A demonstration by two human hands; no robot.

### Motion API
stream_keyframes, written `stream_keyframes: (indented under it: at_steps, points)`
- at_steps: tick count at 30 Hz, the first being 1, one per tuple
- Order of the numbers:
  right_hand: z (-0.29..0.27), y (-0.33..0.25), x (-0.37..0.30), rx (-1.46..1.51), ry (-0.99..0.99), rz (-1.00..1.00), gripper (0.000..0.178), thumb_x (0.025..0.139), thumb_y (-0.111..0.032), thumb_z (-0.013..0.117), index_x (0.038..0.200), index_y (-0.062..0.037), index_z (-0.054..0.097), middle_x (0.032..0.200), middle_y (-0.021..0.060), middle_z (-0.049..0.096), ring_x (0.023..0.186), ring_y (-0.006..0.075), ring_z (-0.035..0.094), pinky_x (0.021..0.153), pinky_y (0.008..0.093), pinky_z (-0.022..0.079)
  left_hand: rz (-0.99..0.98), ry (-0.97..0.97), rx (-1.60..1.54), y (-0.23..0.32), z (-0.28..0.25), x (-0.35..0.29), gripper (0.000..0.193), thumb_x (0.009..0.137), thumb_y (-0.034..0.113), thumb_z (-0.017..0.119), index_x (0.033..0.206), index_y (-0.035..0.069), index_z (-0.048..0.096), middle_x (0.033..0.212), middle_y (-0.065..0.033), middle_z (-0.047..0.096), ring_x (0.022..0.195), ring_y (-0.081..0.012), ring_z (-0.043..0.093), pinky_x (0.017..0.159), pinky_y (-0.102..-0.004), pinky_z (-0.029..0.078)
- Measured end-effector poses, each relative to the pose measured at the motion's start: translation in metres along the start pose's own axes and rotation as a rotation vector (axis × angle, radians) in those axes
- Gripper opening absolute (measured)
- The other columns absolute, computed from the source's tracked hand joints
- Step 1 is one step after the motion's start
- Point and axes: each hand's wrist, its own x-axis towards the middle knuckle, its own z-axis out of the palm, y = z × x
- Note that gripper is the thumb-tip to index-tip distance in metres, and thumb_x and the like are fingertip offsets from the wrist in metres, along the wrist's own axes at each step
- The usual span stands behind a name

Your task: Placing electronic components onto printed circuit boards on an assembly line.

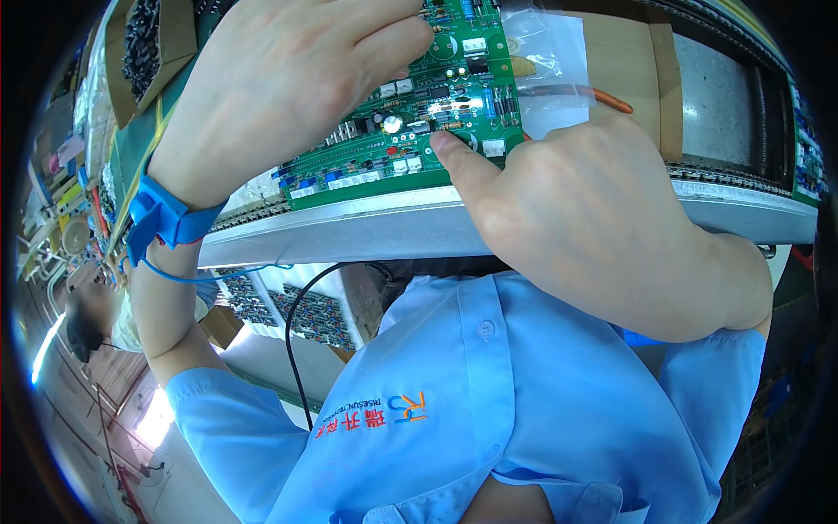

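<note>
Board (441,103), green: beneath left hand, ahead-left of right hand. Step, seemingly seating or checking parts: best done pressing straight down, board level, neighbouring parts spared.
Right hand (585,196): one digit extended to board; other fingers hidden, opening cannot tell.
Left hand (297,79): fingers curled, grip hidden, cannot tell.
Capacitor (392,124), white-topped: between hands.

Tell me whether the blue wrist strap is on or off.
On. The blue strap sits around the wrist of the left hand, with a thin blue cord trailing from it.
</note>
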Motion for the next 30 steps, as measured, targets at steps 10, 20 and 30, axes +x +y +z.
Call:
stream_keyframes:
  at_steps: [10, 20, 30]
  points:
    - [0.000, -0.002, 0.001, -0.044, -0.021, 0.042, 0.039, 0.077, -0.013, 0.065, 0.115, -0.0122, 0.072, 0.043, 0.0004, 0.045, 0.038, 0.0156, 0.049, 0.038, 0.0310, 0.035, -0.006, -0.176, 0.026, 0.011, -0.010, 0.018, 0.019, 0.079, 0.016, 0.068, 0.094, 0.006, 0.064, 0.083, -0.0047, 0.058, 0.074, -0.0171, 0.058, 0.066, -0.0298, 0.043]
    - [0.002, 0.002, 0.000, -0.037, -0.018, 0.014, 0.040, 0.077, -0.013, 0.065, 0.116, -0.0121, 0.072, 0.044, 0.0007, 0.046, 0.039, 0.0154, 0.050, 0.038, 0.0307, 0.036, -0.003, -0.378, 0.052, 0.011, -0.016, 0.028, 0.014, 0.077, 0.016, 0.063, 0.084, 0.005, 0.061, 0.082, -0.0047, 0.054, 0.074, -0.0176, 0.056, 0.066, -0.0304, 0.042]
    - [-0.001, 0.003, 0.000, -0.036, -0.003, -0.038, 0.037, 0.076, -0.011, 0.066, 0.113, -0.0089, 0.072, 0.047, 0.0029, 0.049, 0.041, 0.0175, 0.052, 0.041, 0.0314, 0.039, 0.237, 0.648, -0.189, -0.010, 0.062, 0.010, 0.019, 0.077, 0.016, 0.067, 0.091, 0.005, 0.063, 0.086, -0.0051, 0.057, 0.075, -0.0199, 0.058, 0.068, -0.0315, 0.045]
